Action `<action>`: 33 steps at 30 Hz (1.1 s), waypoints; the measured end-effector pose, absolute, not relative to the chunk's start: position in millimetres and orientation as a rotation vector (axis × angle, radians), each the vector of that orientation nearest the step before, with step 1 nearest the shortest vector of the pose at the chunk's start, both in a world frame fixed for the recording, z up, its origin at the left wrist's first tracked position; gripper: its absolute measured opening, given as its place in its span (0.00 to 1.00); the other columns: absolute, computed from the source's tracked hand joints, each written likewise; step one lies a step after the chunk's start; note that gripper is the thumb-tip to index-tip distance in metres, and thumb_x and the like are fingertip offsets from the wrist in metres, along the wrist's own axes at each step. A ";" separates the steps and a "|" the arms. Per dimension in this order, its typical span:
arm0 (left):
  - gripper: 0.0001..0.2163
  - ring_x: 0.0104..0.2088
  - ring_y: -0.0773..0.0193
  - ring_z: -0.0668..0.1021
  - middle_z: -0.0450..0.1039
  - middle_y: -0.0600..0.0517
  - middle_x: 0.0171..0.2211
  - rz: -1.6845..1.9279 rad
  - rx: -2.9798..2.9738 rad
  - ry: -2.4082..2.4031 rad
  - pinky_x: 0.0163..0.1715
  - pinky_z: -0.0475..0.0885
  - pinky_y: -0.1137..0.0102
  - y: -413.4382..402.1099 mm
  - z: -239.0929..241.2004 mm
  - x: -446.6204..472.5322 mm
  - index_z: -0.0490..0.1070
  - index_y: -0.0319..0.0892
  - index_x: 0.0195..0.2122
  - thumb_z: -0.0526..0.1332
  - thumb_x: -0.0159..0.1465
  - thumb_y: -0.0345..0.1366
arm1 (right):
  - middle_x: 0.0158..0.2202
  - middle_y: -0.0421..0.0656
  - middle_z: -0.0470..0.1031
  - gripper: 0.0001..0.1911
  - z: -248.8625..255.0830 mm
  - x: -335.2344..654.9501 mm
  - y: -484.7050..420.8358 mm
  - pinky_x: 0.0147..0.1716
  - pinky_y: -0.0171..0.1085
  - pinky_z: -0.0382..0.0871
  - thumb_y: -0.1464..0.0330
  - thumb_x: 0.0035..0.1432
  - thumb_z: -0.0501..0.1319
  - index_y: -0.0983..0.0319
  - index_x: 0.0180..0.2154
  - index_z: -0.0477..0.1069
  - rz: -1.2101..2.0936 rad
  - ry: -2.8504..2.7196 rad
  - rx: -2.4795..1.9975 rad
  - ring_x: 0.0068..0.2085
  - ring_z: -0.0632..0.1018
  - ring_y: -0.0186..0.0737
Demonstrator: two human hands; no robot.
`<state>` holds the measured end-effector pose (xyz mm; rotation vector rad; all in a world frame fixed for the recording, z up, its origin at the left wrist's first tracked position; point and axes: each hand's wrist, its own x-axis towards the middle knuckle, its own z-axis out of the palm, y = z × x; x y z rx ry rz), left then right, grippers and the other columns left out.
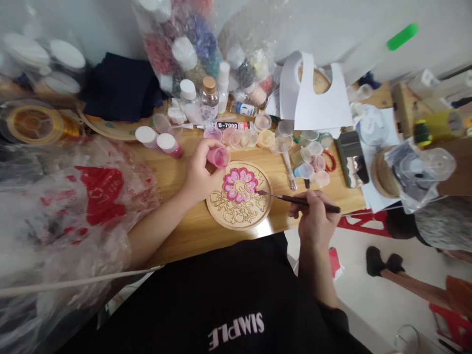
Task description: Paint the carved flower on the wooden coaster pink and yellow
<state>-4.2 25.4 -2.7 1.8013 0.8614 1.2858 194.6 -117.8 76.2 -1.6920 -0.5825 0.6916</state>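
two hands work over a round wooden disc (239, 196) lying flat near the table (177, 172) edge; the left hand (201, 174) pinches a small pink paint cup (219, 157) just above the disc's rim; light, likely slippery plastic, best held by its sides and kept level; the right hand (313, 216) grips a thin brush (298, 199) near its rear, fingers pressed together, tip touching the pink flower (239, 184); wrist low, forearm angled in.
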 end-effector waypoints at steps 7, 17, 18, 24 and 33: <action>0.18 0.38 0.64 0.78 0.74 0.54 0.39 1.318 1.810 0.840 0.39 0.76 0.68 25.7 -3.4 -4.1 0.67 0.45 0.46 0.62 0.57 0.21 | 0.14 0.35 0.68 0.11 75.1 195.9 -120.3 0.17 0.35 0.63 0.64 0.57 0.65 0.61 0.24 0.74 0.726 -0.596 -1.703 0.16 0.71 0.35; 0.17 0.38 0.63 0.78 0.73 0.54 0.39 1.308 1.805 0.842 0.38 0.76 0.67 25.6 -2.7 -4.5 0.67 0.46 0.46 0.63 0.57 0.23 | 0.15 0.35 0.69 0.11 74.8 195.8 -120.2 0.18 0.36 0.64 0.63 0.58 0.64 0.60 0.25 0.75 0.711 -0.618 -1.703 0.17 0.71 0.36; 0.17 0.38 0.63 0.78 0.74 0.54 0.39 1.307 1.807 0.840 0.38 0.76 0.67 25.6 -2.5 -4.4 0.67 0.46 0.45 0.63 0.57 0.22 | 0.15 0.35 0.68 0.12 74.7 196.1 -120.6 0.18 0.36 0.64 0.63 0.58 0.64 0.60 0.25 0.74 0.719 -0.622 -1.708 0.17 0.71 0.36; 0.17 0.37 0.65 0.78 0.74 0.54 0.39 1.323 1.803 0.838 0.37 0.75 0.69 25.3 -1.7 -4.1 0.67 0.45 0.45 0.62 0.57 0.22 | 0.15 0.35 0.67 0.12 74.0 196.7 -119.9 0.18 0.34 0.61 0.64 0.58 0.64 0.61 0.24 0.75 0.711 -0.619 -1.717 0.16 0.69 0.33; 0.16 0.39 0.64 0.78 0.74 0.53 0.39 1.277 1.805 0.871 0.39 0.76 0.68 25.5 -3.4 -5.0 0.67 0.45 0.46 0.62 0.57 0.23 | 0.15 0.35 0.68 0.12 76.2 195.1 -117.8 0.18 0.35 0.62 0.63 0.58 0.64 0.60 0.25 0.74 0.699 -0.619 -1.713 0.17 0.70 0.35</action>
